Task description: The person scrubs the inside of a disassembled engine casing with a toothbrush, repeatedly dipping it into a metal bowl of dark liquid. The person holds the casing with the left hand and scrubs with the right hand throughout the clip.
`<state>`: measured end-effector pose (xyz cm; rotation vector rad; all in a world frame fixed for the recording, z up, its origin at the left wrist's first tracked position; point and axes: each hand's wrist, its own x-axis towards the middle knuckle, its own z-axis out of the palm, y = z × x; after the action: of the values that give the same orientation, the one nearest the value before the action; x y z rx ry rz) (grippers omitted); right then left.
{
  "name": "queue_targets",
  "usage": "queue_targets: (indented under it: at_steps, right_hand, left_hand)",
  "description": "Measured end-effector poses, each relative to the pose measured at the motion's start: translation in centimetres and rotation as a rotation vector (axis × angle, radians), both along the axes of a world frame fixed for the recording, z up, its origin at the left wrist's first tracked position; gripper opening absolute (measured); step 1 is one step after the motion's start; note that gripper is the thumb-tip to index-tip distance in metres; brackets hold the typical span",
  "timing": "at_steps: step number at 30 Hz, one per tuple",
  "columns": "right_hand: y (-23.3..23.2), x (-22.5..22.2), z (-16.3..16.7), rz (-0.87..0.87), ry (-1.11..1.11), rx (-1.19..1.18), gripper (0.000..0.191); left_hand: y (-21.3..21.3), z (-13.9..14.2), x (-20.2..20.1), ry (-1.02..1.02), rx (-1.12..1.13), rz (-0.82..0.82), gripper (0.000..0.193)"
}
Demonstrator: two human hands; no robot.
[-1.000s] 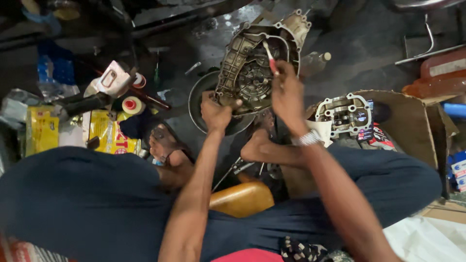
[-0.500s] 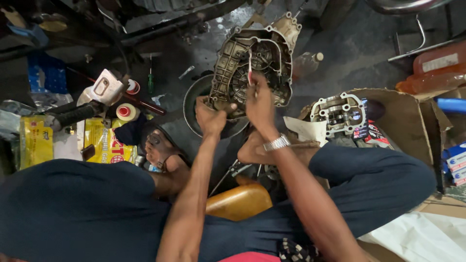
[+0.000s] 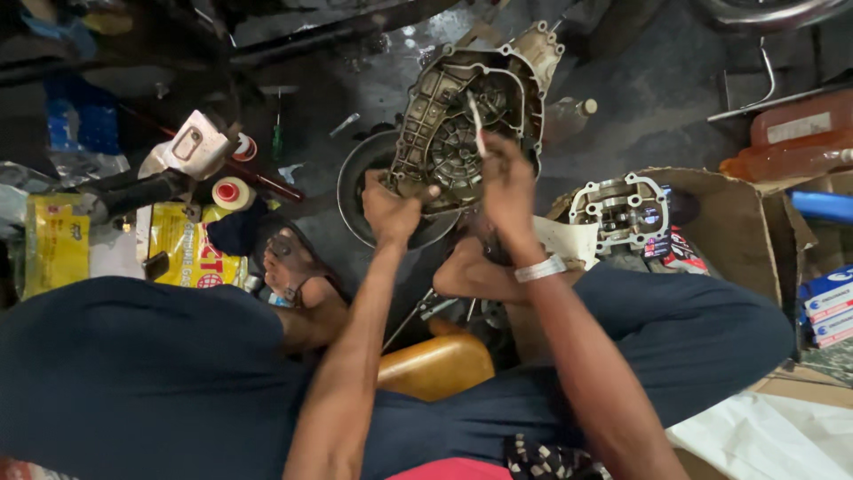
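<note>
Between the person's knees, on the dark oily floor, a grimy grey cast-metal engine cover (image 3: pixel 466 124) stood tilted over a round black pan (image 3: pixel 355 200). The left hand (image 3: pixel 391 206) gripped the cover's near edge, fingers curled tight on it. The right hand (image 3: pixel 506 182) was closed around a thin white-handled tool (image 3: pixel 477 124), its tip inside the cover's hollow. To the right, another grey engine casting (image 3: pixel 617 209) sat in an open brown cardboard box (image 3: pixel 737 222). To the left lay yellow packets (image 3: pixel 182 244) and a red-topped white bottle (image 3: pixel 231 191). Near the body stood an amber plastic container (image 3: pixel 435 364).
</note>
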<state>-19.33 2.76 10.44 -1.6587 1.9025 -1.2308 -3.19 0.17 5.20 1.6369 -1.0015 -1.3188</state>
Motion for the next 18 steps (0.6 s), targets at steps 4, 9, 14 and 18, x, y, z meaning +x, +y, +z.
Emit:
queue_targets:
  at_steps: [4,9,14,18]
  right_hand:
    - [-0.6,-1.1,0.8,-0.188,-0.588,0.311,0.032]
    - [0.5,-1.0,4.5,-0.067,0.181,0.339,0.031]
    - [0.3,-2.3,7.6,0.050,0.304,0.338,0.028]
    - [-1.0,-2.4,8.8,0.290,0.480,0.103,0.025]
  left_hand:
    - [0.0,0.1,0.0,-0.074,0.001,-0.009,0.071]
    - [-0.1,0.6,0.3,-0.016,-0.021,-0.018,0.070]
    - [0.0,1.0,0.4,-0.074,-0.002,-0.024,0.069]
    - [-0.3,1.1,0.6,-0.042,0.002,-0.024,0.067]
